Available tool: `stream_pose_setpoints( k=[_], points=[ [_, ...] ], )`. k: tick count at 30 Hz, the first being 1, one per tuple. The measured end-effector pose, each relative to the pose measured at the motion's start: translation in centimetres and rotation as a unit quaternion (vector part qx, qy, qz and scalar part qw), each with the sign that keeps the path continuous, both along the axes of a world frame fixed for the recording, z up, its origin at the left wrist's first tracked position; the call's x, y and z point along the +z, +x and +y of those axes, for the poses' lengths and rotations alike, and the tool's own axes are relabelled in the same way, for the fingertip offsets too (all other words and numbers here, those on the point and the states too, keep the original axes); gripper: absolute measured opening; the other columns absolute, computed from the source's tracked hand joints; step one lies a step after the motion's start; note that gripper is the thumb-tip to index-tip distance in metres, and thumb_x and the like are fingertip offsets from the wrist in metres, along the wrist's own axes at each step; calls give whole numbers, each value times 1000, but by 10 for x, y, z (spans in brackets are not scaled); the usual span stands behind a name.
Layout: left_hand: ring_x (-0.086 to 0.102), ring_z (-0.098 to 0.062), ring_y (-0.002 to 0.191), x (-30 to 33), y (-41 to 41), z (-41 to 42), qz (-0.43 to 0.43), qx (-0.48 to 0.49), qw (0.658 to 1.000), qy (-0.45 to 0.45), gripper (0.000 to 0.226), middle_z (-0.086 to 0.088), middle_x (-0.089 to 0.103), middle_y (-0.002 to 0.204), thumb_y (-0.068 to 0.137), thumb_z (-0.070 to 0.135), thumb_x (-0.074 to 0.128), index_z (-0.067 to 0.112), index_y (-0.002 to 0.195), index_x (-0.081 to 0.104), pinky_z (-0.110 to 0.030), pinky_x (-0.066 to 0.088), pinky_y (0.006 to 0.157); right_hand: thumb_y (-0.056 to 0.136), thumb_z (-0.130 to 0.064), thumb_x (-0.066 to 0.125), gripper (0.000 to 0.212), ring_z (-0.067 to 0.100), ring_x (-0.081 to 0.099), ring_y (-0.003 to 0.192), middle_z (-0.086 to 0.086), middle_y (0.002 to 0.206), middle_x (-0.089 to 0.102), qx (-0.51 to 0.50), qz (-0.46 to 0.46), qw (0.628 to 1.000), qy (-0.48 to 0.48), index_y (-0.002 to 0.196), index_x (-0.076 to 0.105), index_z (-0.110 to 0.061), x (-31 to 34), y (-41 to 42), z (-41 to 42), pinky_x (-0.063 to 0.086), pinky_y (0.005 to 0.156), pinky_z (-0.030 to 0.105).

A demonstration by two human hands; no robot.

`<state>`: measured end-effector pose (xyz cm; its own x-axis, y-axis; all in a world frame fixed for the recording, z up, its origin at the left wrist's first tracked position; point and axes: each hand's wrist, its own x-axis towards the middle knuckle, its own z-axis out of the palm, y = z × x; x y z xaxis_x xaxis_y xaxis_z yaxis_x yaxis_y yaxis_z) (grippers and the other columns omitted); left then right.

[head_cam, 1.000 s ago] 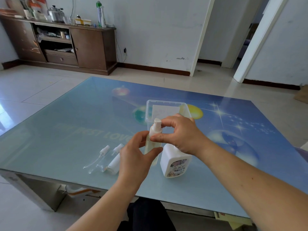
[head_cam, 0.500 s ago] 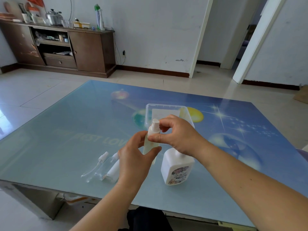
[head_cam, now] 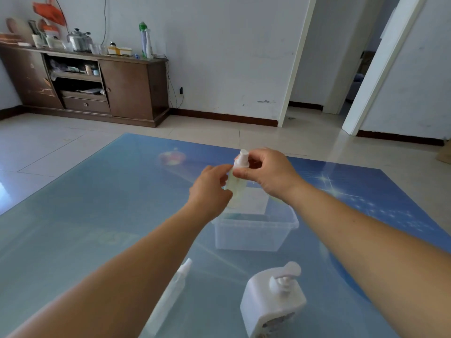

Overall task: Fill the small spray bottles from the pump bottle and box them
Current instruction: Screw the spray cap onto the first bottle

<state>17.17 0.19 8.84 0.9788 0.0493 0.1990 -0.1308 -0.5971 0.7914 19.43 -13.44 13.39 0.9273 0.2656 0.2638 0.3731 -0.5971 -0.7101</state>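
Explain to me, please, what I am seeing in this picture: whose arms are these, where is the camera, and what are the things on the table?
There is no machine here. The camera sits on a person's head and looks forward and down, so the two bare arms are that person's own. The left hand holds the body of a small spray bottle, and the right hand pinches its white spray top. They hold it above a clear plastic box that stands on the blue glass table. Nearer to the camera stand a white pump bottle and, lying on its side, another small spray bottle. A brown cabinet stands by the far wall.
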Motion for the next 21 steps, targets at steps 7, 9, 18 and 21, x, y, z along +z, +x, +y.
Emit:
stream_pose_setpoints(
  k=[7, 9, 18, 21],
  points=[
    [56, -17, 101, -37, 46, 3, 9, 67, 998, 18, 47, 1, 61, 111, 82, -8, 44, 19, 119, 56, -41, 39, 96, 80, -26, 73, 28, 25, 59, 90, 8, 98, 64, -29, 44, 995, -83, 102, 68, -8, -54, 60, 5, 45, 75, 35],
    [57, -17, 97, -46, 53, 5, -12, 88, 996, 12, 41, 1, 61, 107, 82, -6, 46, 19, 111, 61, -41, 41, 93, 79, -23, 73, 27, 29, 60, 88, 14, 97, 67, -36, 65, 994, -74, 99, 68, -5, -68, 72, 7, 47, 76, 39],
    [55, -16, 96, -72, 63, 13, -46, 102, 993, 34, 32, 5, 59, 97, 85, -5, 51, 19, 98, 68, -42, 41, 91, 82, -25, 70, 22, 20, 51, 74, 11, 87, 67, -16, 103, 990, -96, 92, 69, -6, -101, 98, 26, 40, 65, 30],
    [56, -16, 96, -76, 63, 15, -45, 98, 994, 30, 31, 6, 58, 95, 84, -4, 52, 20, 97, 68, -42, 42, 91, 85, -25, 67, 22, 22, 56, 79, 13, 94, 68, -15, 107, 988, -108, 95, 68, -5, -106, 100, 29, 44, 68, 33]
  ],
)
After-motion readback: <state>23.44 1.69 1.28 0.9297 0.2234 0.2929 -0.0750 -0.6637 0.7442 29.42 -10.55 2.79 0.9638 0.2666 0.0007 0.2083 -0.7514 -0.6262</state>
